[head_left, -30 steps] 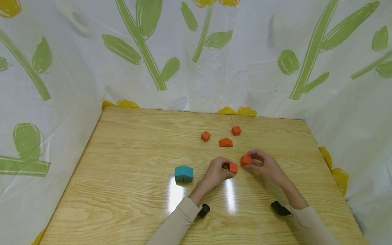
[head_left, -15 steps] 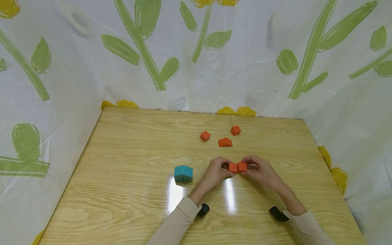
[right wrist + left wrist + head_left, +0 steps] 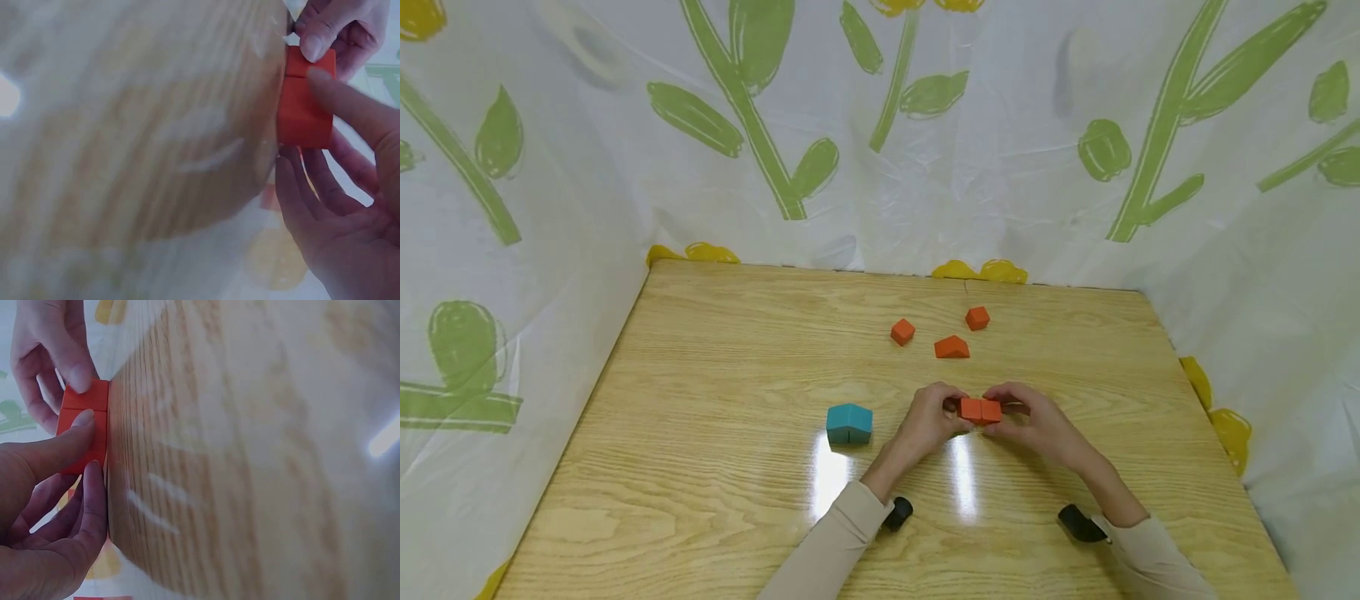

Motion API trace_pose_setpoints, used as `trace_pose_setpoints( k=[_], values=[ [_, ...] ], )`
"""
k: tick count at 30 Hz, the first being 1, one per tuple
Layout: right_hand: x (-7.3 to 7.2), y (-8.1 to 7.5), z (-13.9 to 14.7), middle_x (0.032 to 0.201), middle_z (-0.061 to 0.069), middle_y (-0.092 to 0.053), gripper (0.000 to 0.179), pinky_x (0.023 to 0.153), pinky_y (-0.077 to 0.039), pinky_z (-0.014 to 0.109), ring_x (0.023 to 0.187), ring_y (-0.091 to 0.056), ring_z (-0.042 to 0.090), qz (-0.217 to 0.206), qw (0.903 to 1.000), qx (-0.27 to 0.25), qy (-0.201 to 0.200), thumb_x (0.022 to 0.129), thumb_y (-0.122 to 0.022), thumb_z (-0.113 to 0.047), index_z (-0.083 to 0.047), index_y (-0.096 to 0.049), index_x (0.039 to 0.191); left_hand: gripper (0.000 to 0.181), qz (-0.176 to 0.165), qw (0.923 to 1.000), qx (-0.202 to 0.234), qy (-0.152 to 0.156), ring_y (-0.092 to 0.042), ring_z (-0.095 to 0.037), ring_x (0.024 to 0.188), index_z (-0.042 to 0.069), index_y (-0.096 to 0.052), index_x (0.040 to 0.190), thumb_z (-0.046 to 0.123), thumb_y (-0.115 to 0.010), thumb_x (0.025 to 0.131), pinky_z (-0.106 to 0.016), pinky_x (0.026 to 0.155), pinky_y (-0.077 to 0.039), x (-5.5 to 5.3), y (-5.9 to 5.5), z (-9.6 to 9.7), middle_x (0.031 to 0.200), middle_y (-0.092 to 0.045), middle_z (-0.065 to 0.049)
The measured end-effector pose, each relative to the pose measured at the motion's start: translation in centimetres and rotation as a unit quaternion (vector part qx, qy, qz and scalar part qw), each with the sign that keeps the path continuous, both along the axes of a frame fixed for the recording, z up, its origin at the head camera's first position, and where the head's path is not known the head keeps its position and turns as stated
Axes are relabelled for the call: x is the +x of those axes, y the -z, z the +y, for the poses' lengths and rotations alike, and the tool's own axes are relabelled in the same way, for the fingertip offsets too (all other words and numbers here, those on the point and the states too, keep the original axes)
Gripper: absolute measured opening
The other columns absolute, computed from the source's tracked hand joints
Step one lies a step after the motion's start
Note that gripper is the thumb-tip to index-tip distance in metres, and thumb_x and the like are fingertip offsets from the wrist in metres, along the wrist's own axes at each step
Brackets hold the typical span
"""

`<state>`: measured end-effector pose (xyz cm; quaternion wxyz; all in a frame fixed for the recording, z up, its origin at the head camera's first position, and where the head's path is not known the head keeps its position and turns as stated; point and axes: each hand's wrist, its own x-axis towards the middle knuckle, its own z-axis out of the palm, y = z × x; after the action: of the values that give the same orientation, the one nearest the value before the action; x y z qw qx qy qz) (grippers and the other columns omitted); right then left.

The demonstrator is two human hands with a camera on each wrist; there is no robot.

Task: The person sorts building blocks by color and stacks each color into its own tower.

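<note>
Two red cube blocks stand side by side on the table, face against face. My left hand (image 3: pixel 929 418) pinches the left red block (image 3: pixel 971 410) between thumb and fingers. The right red block (image 3: pixel 992 411) is held the same way by my right hand (image 3: pixel 1037 423). In the left wrist view a thin seam separates the left block (image 3: pixel 78 450) from the right one (image 3: pixel 90 397). The right wrist view shows my right thumb on the near face of its block (image 3: pixel 304 119), with the left hand (image 3: pixel 350 28) beyond.
Behind the hands lie a red wedge-shaped block (image 3: pixel 952 347) and two more red cubes, one to the left (image 3: pixel 902 332) and one farther back (image 3: pixel 977 318). A blue house-shaped piece (image 3: pixel 849 423) stands left of my left hand. Patterned cloth (image 3: pixel 880 217) borders the wooden table (image 3: pixel 715 358).
My right hand has moved left and slightly nearer with its red block, closing the gap until it meets the left one. The left hand has stayed in place.
</note>
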<state>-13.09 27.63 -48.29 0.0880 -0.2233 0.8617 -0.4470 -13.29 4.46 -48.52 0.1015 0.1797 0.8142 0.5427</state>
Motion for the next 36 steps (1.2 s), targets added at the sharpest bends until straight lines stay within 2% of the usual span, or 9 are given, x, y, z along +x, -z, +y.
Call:
trace_pose_setpoints(
  k=[4,10,16,23,31,36],
  values=[
    [-0.5,-0.5,0.2,0.127,0.012,-0.066,0.047,0.100,-0.053,0.049,0.116,-0.063,0.031,-0.013,0.9999,0.009,-0.004,0.091,-0.081,-0.015,0.000,-0.062,0.131,0.028,0.001,1.0000,0.006,0.001,-0.065,-0.021,0.088,-0.004,-0.074,0.110,-0.002,-0.084,0.083,-0.021,0.074,-0.053,-0.1,0.0,0.0,0.102,-0.071,-0.013],
    [-1.9,-1.2,0.6,0.126,0.018,-0.066,0.040,0.100,-0.050,0.055,0.117,-0.063,0.036,0.011,0.9998,0.015,0.007,0.097,-0.075,-0.013,0.004,-0.061,0.130,0.029,0.004,1.0000,0.006,0.003,-0.065,-0.020,0.087,-0.004,-0.074,0.109,-0.002,-0.085,0.082,-0.020,0.073,-0.053,0.0,0.3,0.0,0.100,-0.071,-0.013],
    [-3.9,-1.7,0.5,0.124,0.024,-0.065,0.037,0.098,-0.052,0.054,0.114,-0.064,0.039,0.039,0.9986,0.002,0.036,0.098,-0.072,-0.007,0.008,-0.060,0.129,0.031,-0.006,1.0000,0.004,0.002,-0.066,-0.025,0.093,-0.005,-0.073,0.112,-0.002,-0.084,0.083,-0.020,0.076,-0.053,0.0,0.2,0.0,0.104,-0.070,-0.013],
    [-6.5,-2.0,0.2,0.130,0.029,-0.060,0.039,0.101,-0.049,0.056,0.119,-0.060,0.042,0.039,0.9966,-0.024,0.068,0.099,-0.069,-0.005,0.011,-0.056,0.132,0.033,-0.013,0.9999,0.005,0.002,-0.065,-0.022,0.093,-0.005,-0.073,0.115,-0.001,-0.084,0.085,-0.021,0.076,-0.054,0.1,0.1,-0.1,0.106,-0.070,-0.012],
    [-9.5,-1.3,0.0,0.141,0.030,-0.051,0.043,0.102,-0.048,0.058,0.124,-0.055,0.046,0.050,0.9959,-0.011,0.075,0.102,-0.062,0.001,0.011,-0.048,0.141,0.034,-0.020,0.9998,-0.004,0.000,-0.065,-0.018,0.093,-0.003,-0.073,0.117,0.001,-0.084,0.085,-0.018,0.077,-0.053,0.0,0.1,-0.1,0.107,-0.070,-0.009],
    [-11.1,-0.8,-0.4,0.145,0.033,-0.044,0.046,0.104,-0.045,0.063,0.127,-0.051,0.051,0.038,0.9966,-0.010,0.073,0.101,-0.059,0.007,0.012,-0.043,0.144,0.033,-0.013,0.9999,-0.005,-0.002,-0.065,-0.015,0.090,-0.003,-0.074,0.114,0.001,-0.085,0.084,-0.017,0.076,-0.053,0.0,0.1,0.0,0.105,-0.071,-0.008]
  ],
)
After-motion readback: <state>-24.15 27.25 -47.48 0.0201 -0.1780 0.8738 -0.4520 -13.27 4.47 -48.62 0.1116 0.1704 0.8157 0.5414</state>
